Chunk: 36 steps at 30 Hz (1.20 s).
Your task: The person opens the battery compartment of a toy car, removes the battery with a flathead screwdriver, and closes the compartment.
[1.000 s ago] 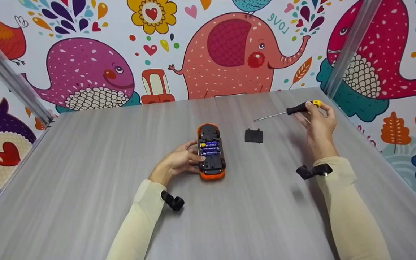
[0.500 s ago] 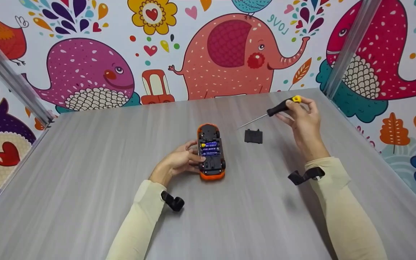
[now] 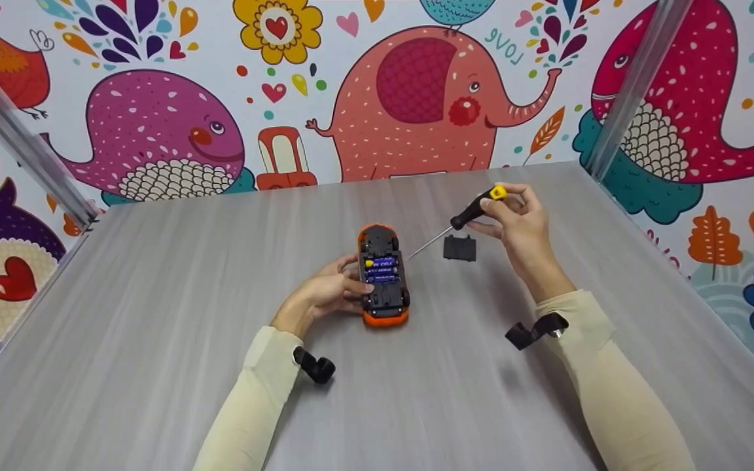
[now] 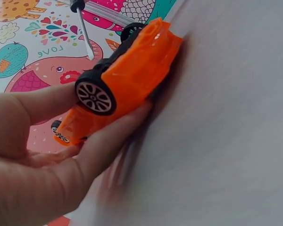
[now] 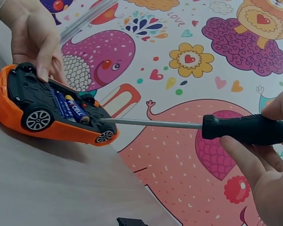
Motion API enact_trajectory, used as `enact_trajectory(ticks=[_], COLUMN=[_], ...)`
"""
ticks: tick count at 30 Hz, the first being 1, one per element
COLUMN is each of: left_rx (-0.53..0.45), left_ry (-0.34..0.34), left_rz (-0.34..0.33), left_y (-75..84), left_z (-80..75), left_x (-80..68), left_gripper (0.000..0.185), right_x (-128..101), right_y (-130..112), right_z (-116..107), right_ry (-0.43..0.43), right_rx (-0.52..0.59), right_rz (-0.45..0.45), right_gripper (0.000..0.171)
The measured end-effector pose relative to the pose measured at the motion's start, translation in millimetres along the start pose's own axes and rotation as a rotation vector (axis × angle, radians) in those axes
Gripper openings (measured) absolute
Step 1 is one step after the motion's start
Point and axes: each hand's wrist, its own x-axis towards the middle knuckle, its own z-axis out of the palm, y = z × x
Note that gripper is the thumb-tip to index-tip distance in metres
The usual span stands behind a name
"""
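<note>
Cover (image 3: 459, 247) betw. car (image 3: 383, 275) & screwdriver (image 3: 462, 218)

Left hand (image 3: 328, 292) rests low, fingers and thumb curled in a grip. Right hand (image 3: 521, 226) is raised, fingertips pinching.

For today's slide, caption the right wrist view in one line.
Right hand aims a screwdriver at the batteries of an upturned orange toy car.

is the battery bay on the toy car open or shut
Open. The toy car lies wheels up with its batteries bare, and the black cover lies apart on the table.
</note>
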Motion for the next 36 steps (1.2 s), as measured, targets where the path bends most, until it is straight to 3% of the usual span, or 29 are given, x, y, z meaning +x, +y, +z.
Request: enact_trajectory(ticks=[8,18,36], left_rx=[-0.001,0.019,0.003], left_ry=[0.000,0.038,0.036], left_rz=[-0.004,-0.021,-0.028], left_y=[0.2,0.2,0.0], left_z=[-0.1,0.7,1.3], left_x=[-0.6,0.0,0.3], left_gripper=[0.084,0.085,0.084], right_x=[-5.0,-10.1,-11.4], right_y=[5.5,3.4,1.1], right_z=[11.2,18.4,19.4], right_ry=[-0.017,-0.060,-0.066], right_rx=[-0.089,-0.064,-0.106], right_rz=[-0.042,-0.111,-0.131], right_gripper=[0.030,0.034,0.036])
